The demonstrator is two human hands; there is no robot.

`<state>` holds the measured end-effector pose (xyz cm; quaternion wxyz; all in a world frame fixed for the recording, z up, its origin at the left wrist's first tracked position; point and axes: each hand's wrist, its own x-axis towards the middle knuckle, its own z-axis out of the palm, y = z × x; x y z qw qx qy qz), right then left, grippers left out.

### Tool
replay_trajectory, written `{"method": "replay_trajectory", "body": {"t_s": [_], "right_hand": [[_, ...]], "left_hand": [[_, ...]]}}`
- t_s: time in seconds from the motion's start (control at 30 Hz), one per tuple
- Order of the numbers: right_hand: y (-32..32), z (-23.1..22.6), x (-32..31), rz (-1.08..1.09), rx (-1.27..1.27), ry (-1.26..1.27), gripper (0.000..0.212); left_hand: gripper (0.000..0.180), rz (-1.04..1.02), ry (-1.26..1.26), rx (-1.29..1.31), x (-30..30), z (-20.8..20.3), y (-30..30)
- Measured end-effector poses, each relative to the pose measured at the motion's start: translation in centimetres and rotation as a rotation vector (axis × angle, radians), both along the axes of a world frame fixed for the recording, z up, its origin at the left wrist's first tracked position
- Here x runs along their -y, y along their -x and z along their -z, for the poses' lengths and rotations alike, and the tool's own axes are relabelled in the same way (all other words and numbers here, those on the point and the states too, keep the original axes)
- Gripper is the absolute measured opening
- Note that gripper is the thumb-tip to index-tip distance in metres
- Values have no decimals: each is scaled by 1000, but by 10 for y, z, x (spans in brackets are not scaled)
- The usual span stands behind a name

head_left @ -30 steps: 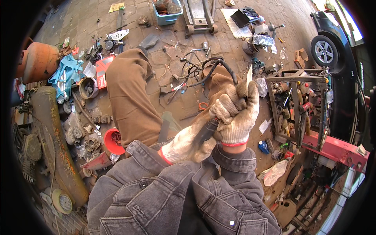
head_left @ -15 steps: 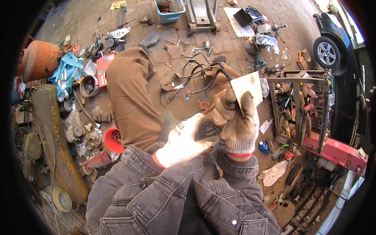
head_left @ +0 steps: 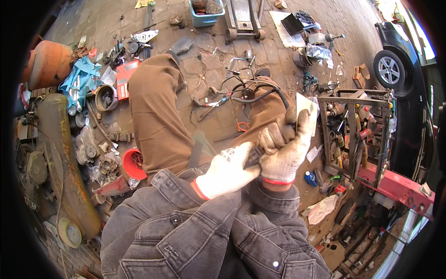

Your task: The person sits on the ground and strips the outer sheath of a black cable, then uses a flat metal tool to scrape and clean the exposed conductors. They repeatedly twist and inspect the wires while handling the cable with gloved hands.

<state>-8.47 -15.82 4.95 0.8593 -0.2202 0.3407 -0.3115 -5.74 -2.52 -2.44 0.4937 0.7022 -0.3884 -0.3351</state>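
Brick paving (head_left: 272, 53) spreads beneath the clutter. Close in, the left hand (head_left: 226, 169) wraps a partly hidden dark piece (head_left: 253, 156); beside it, the right hand (head_left: 284, 151) pinches a pale card (head_left: 305, 103). Cables (head_left: 282, 97) cross the right leg toward its fingers. A red cup (head_left: 129, 167) sits left, a frame (head_left: 346, 100) crowds the right; beyond stand a jack (head_left: 243, 17), a bin (head_left: 206, 21) and a car (head_left: 409, 102).

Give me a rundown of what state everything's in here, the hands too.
Right gloved hand: closed on the cream card, index finger extended.
Left gloved hand: partly curled around a dark item; grip unclear.
Wiring harness: tangled, wires splayed.
Blue tub: open, things inside.
Cardboard box: open.
Red container: open, things inside.
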Motion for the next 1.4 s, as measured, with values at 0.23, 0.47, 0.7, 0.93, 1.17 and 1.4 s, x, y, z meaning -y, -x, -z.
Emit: {"method": "replay_trajectory", "body": {"t_s": [0.23,0.47,0.7,0.93,1.17,1.4], "right_hand": [[6,-5,11,-135,114,-211,37],[6,-5,14,-199,-35,-243,33],[0,-10,16,-236,202,-109,40],[-6,2,2,-34,14,267,44],[9,31,-16,-122,31,253,43],[17,71,-17,163,-402,238,47]], "left_hand": [[54,265,39,94,-4,-9,-29],[51,371,18,315,-17,-11,-46],[53,152,123,-525,2,-14,-21],[50,-12,-104,61,8,-12,-22],[40,-39,47,317,10,4,-31],[27,-78,-32,309,26,40,-15]]}}
